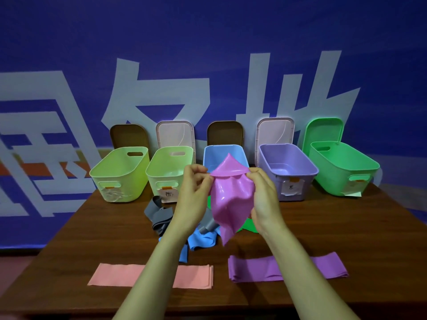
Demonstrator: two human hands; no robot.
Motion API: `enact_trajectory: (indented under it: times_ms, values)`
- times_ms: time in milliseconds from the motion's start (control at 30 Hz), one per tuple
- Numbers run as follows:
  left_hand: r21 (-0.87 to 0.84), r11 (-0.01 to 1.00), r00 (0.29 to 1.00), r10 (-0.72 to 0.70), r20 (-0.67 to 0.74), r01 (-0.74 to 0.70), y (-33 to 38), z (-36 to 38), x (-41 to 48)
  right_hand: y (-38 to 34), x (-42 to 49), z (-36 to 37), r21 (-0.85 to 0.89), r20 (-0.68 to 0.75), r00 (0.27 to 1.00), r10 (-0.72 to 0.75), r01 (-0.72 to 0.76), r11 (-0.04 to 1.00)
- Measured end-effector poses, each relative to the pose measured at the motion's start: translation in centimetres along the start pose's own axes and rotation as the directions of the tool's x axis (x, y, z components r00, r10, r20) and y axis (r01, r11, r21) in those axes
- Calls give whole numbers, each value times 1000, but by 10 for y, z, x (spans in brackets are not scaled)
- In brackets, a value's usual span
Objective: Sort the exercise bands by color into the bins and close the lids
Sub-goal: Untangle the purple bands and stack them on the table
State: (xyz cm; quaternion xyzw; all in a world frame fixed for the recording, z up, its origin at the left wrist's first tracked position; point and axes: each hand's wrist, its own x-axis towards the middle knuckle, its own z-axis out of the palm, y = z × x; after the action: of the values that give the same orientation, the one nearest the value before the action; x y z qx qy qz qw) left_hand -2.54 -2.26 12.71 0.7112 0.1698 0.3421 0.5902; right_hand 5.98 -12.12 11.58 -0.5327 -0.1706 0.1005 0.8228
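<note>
I'm flagging risks big to small. The table [69,239] is carrying five open bins in a row at the back. The two lime bins [115,179] are looking nearly identical and no bin is plainly pink, so the main risk I'm judging is a wrong-bin drop. Only the small front labels are telling them apart, and I'm not managing to read them.

The blue bin [221,151] is sitting directly behind the held band, with the purple bin [288,172] just to its right, so a lazy release could be landing in either. The green bin [342,167] is sitting at the far right. The lids [174,135] are leaning upright on the wall behind the bins, and a reach over the rims could be tipping one.

A salmon band [111,273] and a purple band [251,269] are lying folded flat at the near edge. The magenta band [231,199] is hanging in the air over the loose pile of grey, blue and green bands [203,239]. Its tail could be dragging one along, and its hue is sitting between the two folded ones.

The left hand [194,192] and right hand [263,197] are each pinching a top corner, fingers curled, both raised at bin-rim level. Stretching could be snapping the rubber free.
</note>
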Motion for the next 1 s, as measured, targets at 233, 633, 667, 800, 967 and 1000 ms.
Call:
enact_trajectory:
  times_ms: [233, 633, 667, 800, 967, 1000]
  values:
    - [-258, 957, 989, -143, -23, 132, 7, -12, 2, 5, 6, -27, -643, 188, 907, -377, 404, 650]
    - [191, 980, 998, -57, 13, 53, -1, -17, -3, 6, 8, -31, -634, 440, 692, -573, 691, 347]
    - [42, 987, 986, -155, 61, 153, 2, -15, -3, 8, 9, -31, -641, 441, 690, -574, 690, 336]
    - [-391, 869, 946, -223, 236, 303, 4, -16, -5, 14, 12, -32, -688, 396, 712, -580, 648, 326]
    - [-399, 859, 939, -232, 254, 321, 4, -24, -4, 12, 11, -36, -694, 408, 751, -520, 625, 358]
    - [-358, 887, 953, -240, 187, 293, 2, -24, -1, 11, 10, -37, -690, 424, 774, -470, 612, 387]
